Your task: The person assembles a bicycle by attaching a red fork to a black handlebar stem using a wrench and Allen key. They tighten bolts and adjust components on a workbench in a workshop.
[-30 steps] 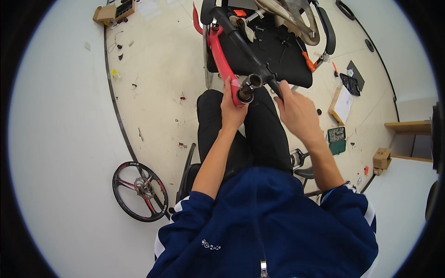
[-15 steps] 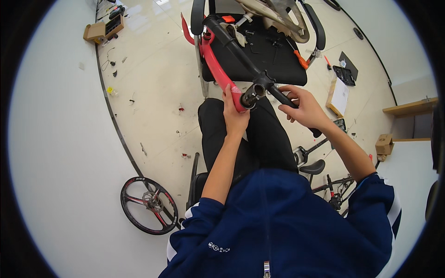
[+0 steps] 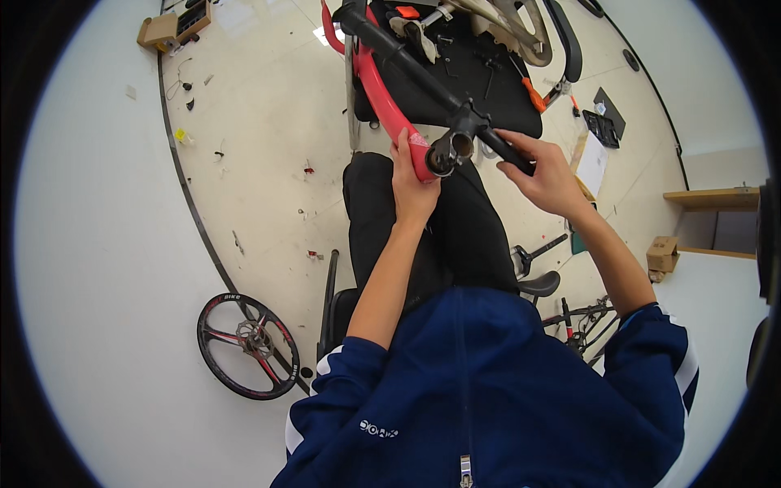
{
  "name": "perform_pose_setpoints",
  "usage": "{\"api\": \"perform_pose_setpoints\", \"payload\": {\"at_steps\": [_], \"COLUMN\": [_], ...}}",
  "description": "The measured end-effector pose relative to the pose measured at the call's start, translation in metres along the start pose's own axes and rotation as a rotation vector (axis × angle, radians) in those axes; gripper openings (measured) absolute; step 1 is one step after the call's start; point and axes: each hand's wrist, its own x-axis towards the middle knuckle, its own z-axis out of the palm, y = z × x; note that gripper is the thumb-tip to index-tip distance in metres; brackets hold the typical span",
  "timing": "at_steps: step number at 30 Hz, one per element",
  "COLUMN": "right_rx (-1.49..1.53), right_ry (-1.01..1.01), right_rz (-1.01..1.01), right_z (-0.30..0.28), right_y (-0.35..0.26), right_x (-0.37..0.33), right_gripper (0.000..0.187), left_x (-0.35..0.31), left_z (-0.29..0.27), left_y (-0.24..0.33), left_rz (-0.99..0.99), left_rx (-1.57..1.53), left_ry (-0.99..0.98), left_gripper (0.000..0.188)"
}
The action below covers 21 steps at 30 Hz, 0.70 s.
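Note:
My left hand (image 3: 414, 189) is closed round the lower end of a red bicycle frame (image 3: 386, 99), just beside its head tube. Over that end sits a black handlebar (image 3: 409, 69) with a stem (image 3: 464, 130), whose round open end faces up toward me. The bar slants from the upper left to the lower right. My right hand (image 3: 547, 174) grips its right end, thumb and fingers on either side. Whether the stem is seated in the frame or only rests against it, I cannot tell.
A black chair seat (image 3: 439, 98) ahead holds a greyish frame part (image 3: 512, 37), an orange-handled screwdriver (image 3: 533, 93) and small tools. A spoked wheel (image 3: 248, 346) leans at the left wall. On the right are a black tool case (image 3: 600, 128), a saddle (image 3: 539, 285) and a cardboard box (image 3: 662, 254).
The handlebar and stem have turned, so the stem's open end shows differently. The bar's tip no longer shows beyond my right hand. My left hand keeps its hold; the view has shifted slightly.

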Motion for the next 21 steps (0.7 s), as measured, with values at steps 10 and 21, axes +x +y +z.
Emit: {"api": "perform_pose_setpoints", "payload": {"at_steps": [10, 21], "right_rx": [-0.067, -0.075], "right_ry": [-0.033, -0.027], "right_rz": [0.154, 0.075], "right_z": [-0.008, -0.002], "right_y": [0.01, 0.008], "right_x": [-0.015, -0.001], "right_gripper": [0.047, 0.05], "left_x": [0.001, 0.002], "left_z": [0.002, 0.0], "left_y": [-0.002, -0.001], "left_rz": [-0.035, -0.019], "left_rx": [0.026, -0.007], "left_ry": [-0.035, -0.035], "left_gripper": [0.09, 0.09]}}
